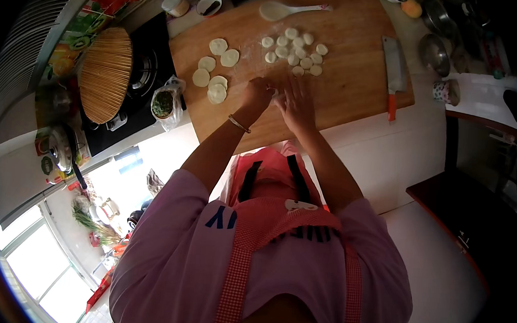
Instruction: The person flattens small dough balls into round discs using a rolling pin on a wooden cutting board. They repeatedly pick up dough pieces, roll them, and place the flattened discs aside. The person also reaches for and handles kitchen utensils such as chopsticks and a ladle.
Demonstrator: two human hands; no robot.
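Observation:
My left hand [257, 94], with a bangle at the wrist, is curled at the near middle of the wooden board [351, 89]. At its fingertips shows the edge of a small pale piece of dough [272, 90], mostly covered by the fingers. My right hand [298, 105] lies palm down just beside it, fingers stretched forward; what is under the palm is hidden. Beyond the hands sits a cluster of several small flattened dough pieces [281, 52] on floury wood. Several wider, thin dough rounds [201, 77] lie to the left, two of them overlapping.
A cleaver [394, 67] with an orange handle lies along the board's right edge. At the back rests a pale rice paddle or ladle [276, 11]. Left of the board are a bagged jar [162, 103], a gas hob [144, 72] and a slatted lid [106, 74]. Metal bowls [433, 54] stand right.

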